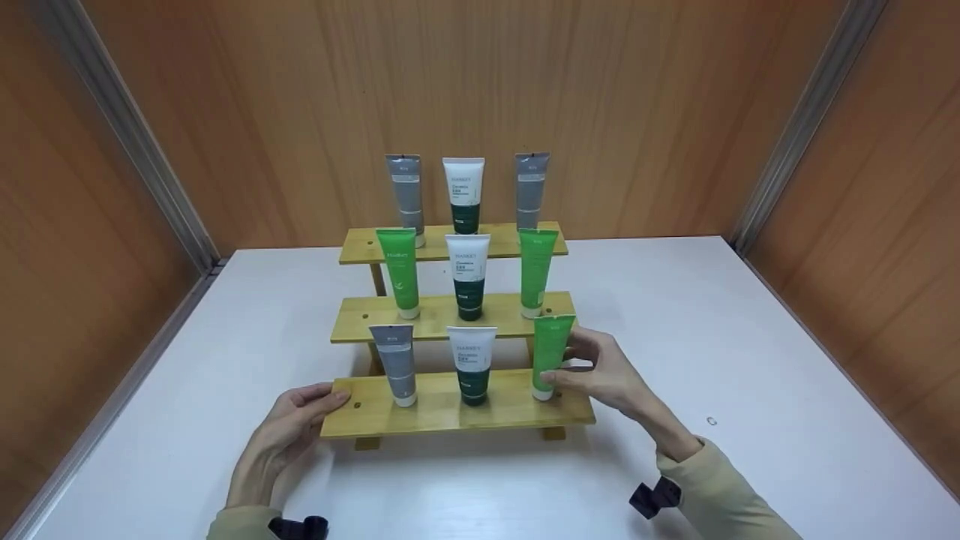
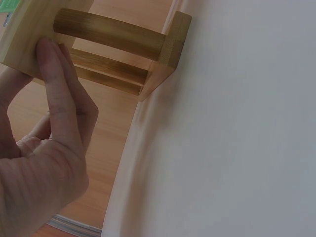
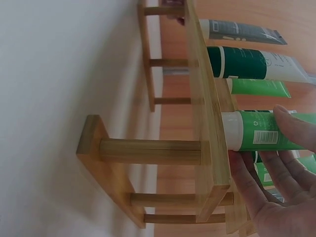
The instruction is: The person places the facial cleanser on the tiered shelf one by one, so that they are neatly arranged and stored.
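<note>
A three-tier wooden stand [image 1: 442, 418] bears tubes standing on their caps, three on each tier. At the right end of the lowest tier, my right hand [image 1: 611, 379] holds a green tube [image 1: 553, 346] between thumb and fingers. Its white cap [image 3: 232, 131] meets the board in the right wrist view. My left hand [image 1: 283, 426] grips the left end of that tier, thumb on top; in the left wrist view its fingers [image 2: 61, 106] press the board's underside. On the same tier stand a grey tube [image 1: 397, 364] and a white and dark green tube [image 1: 472, 364].
The middle tier carries two green tubes [image 1: 400, 270] around a white and dark green one [image 1: 469, 274]. Two grey tubes [image 1: 407, 191] flank another white one [image 1: 464, 187] on top. A small ring [image 1: 712, 421] lies on the white table [image 1: 750, 337]. Wooden panels [image 1: 637, 112] enclose it.
</note>
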Demonstrator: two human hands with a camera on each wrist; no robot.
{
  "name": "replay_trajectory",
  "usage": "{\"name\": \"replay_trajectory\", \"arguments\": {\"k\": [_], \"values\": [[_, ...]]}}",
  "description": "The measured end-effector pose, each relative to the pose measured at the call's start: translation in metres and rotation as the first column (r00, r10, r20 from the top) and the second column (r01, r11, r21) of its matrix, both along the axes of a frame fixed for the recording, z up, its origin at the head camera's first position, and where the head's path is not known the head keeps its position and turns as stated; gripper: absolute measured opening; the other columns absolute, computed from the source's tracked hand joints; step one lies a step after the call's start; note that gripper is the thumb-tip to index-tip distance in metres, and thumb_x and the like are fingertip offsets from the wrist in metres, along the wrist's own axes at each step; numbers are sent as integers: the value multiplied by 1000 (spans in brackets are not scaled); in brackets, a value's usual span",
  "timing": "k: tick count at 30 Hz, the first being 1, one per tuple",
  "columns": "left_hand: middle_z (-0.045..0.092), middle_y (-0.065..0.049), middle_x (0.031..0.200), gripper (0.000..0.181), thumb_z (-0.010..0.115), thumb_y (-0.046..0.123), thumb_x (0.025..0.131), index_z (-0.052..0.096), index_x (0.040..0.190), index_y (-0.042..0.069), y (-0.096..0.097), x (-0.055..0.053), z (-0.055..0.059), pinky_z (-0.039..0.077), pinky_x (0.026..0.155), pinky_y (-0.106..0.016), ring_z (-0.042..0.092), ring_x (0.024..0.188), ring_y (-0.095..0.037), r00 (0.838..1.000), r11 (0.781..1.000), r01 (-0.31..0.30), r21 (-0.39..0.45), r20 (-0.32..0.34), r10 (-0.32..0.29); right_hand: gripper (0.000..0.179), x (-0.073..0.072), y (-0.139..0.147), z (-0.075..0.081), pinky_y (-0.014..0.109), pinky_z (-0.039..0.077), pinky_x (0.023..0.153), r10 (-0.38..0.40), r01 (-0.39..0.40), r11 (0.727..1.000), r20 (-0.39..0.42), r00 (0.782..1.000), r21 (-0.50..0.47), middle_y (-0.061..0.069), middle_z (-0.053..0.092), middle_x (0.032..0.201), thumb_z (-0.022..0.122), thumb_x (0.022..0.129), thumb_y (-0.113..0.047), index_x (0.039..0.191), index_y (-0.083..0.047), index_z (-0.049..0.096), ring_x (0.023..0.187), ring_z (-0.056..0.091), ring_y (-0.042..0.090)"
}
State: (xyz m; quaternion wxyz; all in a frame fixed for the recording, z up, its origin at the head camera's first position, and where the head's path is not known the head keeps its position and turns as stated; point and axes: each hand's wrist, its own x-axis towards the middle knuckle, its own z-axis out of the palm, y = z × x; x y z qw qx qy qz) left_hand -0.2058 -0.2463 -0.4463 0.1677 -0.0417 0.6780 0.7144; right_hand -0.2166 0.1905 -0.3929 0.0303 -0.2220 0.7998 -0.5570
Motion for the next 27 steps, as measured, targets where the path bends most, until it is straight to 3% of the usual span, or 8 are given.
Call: {"name": "replay_trajectory", "arguments": {"k": [13,18,27], "values": [[74,3,106,59,70,21,96,47,140,-10,1,0,0,60,91,-19,72,98,-7,1000,1000,-21,-22,10,22,53,0,0,-1,40,58,95,10,-10,1000,-3,1000,-7,17,68,120,80,86,-16,134,-5,60,104,69,23],[74,2,106,63,68,20,97,41,143,-12,0,0,0,61,90,-20,73,97,-9,1000,1000,5,-1,6,-5,55,1,1,-2,35,59,94,27,-26,999,17,1000,-29,19,68,121,80,86,-16,135,-3,59,104,70,21],[74,1,107,58,67,16,97,44,142,-12,-2,-2,3,60,90,-20,73,98,-9,1000,999,25,40,2,-25,53,3,4,-1,32,60,94,10,-9,999,23,1000,-47,12,68,119,81,85,-14,132,-4,60,105,70,19]]}}
